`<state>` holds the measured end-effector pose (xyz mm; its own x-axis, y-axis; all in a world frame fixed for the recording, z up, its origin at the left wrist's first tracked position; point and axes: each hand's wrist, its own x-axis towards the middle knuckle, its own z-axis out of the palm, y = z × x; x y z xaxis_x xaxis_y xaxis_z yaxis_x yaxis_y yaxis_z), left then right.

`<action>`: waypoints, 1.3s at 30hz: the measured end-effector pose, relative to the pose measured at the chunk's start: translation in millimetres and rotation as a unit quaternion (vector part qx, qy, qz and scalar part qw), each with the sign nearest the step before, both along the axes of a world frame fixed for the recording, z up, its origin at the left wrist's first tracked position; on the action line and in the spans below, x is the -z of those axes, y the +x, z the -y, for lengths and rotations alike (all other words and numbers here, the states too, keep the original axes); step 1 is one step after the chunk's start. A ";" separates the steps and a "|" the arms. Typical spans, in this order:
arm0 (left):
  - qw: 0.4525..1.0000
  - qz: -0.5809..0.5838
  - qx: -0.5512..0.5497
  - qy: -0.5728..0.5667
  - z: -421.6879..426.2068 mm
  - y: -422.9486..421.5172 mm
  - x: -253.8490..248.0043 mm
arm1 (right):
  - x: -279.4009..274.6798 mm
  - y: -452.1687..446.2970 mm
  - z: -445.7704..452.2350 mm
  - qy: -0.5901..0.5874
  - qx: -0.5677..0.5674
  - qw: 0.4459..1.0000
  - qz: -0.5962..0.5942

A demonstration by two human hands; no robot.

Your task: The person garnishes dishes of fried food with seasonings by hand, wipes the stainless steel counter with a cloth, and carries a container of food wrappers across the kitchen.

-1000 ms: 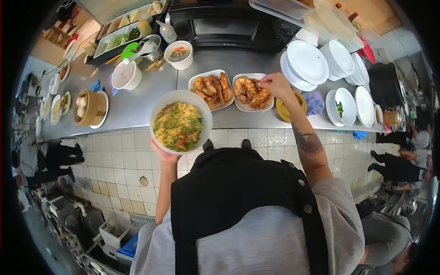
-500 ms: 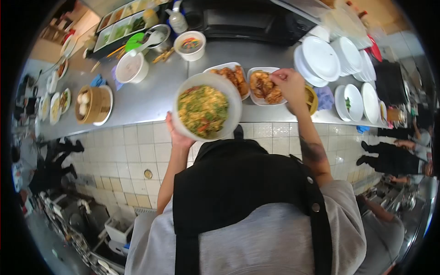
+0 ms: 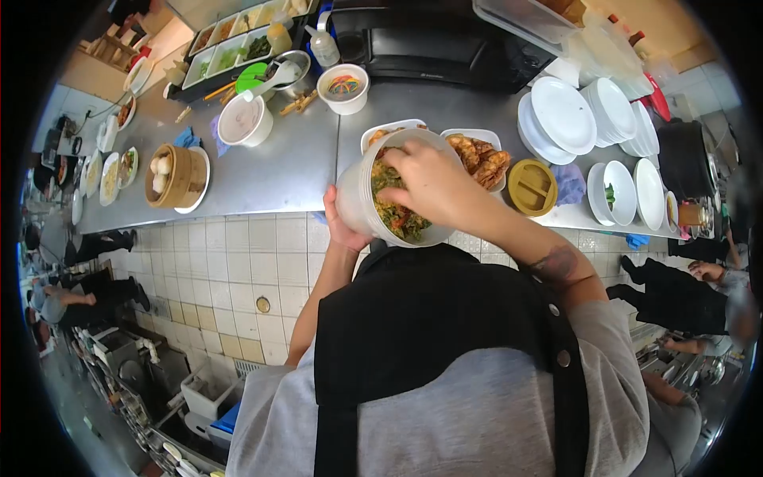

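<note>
At three o'clock, a person [image 3: 677, 294] is blurred; at twelve, the black appliance [image 3: 433, 52] is cut off above.

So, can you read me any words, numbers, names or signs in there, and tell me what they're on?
Nothing can be read.
Front of the black appliance: a tiny pale marking, too small and blurred to read.
Tub in the left hand: no writing I can make out.
</note>
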<state>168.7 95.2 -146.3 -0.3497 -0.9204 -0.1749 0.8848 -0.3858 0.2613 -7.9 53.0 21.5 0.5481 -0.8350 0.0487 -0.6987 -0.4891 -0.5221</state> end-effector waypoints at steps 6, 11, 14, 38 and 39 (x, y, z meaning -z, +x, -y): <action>0.998 -0.060 -0.005 0.003 4.6 -12.4 12.1 | 0.4 5.6 0.3 0.048 -0.035 0.998 0.014; 0.999 0.007 -0.020 0.038 6.3 -18.9 6.7 | 22.0 17.8 4.2 0.033 -0.039 0.999 0.017; 0.999 -0.032 -0.012 0.042 5.9 -24.3 -0.2 | 27.9 25.4 7.8 -0.013 -0.028 0.999 0.018; 0.997 0.040 -0.009 0.070 18.3 4.4 4.4 | -37.7 -75.2 65.0 0.116 0.102 0.976 0.151; 0.997 0.042 -0.004 0.070 20.9 3.8 7.6 | -40.0 -69.3 63.9 0.128 0.090 0.976 0.152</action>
<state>172.5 74.2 -153.9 -0.3207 -0.8878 -0.3301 0.8658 -0.4161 0.2780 -77.1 -10.9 61.5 0.3842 -0.9225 -0.0376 -0.5556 -0.1985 -0.8074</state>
